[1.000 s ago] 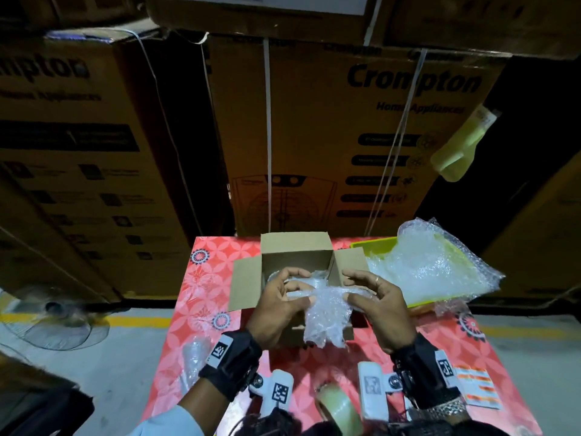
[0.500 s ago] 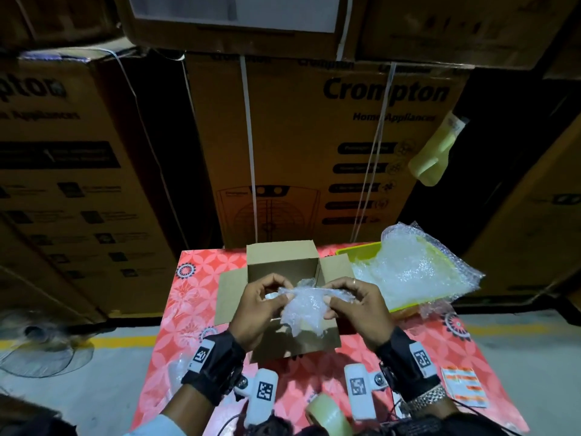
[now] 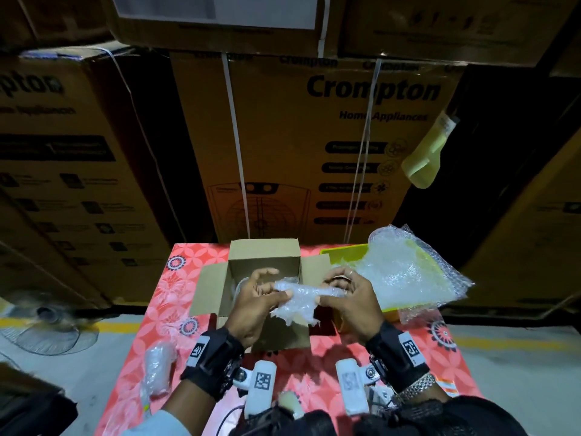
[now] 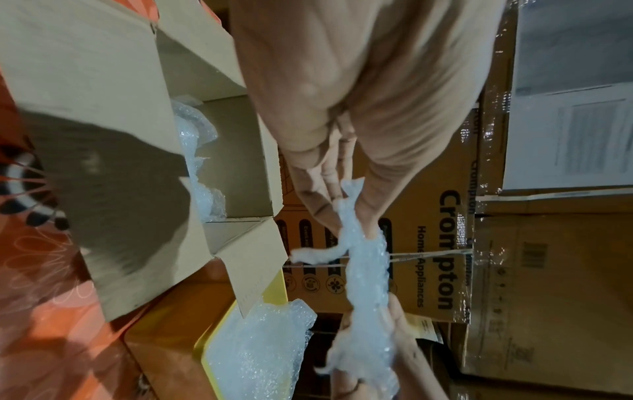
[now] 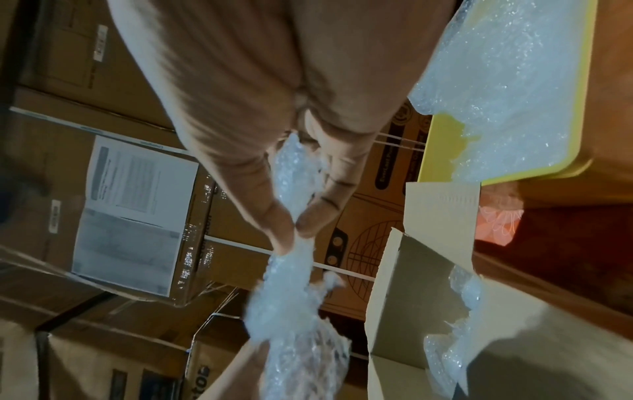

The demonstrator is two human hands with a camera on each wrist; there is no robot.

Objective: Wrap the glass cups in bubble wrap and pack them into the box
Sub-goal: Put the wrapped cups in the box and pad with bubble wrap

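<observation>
Bubble wrap strip [image 3: 298,294] stretched over open box [image 3: 264,256]: left hand [image 3: 254,303] pinches its 9 o'clock end, right hand [image 3: 352,297] 3 o'clock end. Cartons [image 3: 345,136] at 12 read "Crompton Home Appliances".

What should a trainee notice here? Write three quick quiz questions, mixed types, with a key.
1. True or false: the box on the table is open.
2. The bubble wrap strip is held by: A left hand only; B right hand only; C both.
3. Fill in: spare bubble wrap lies on a ____ tray.

Key: 1 true; 2 C; 3 yellow.
</observation>
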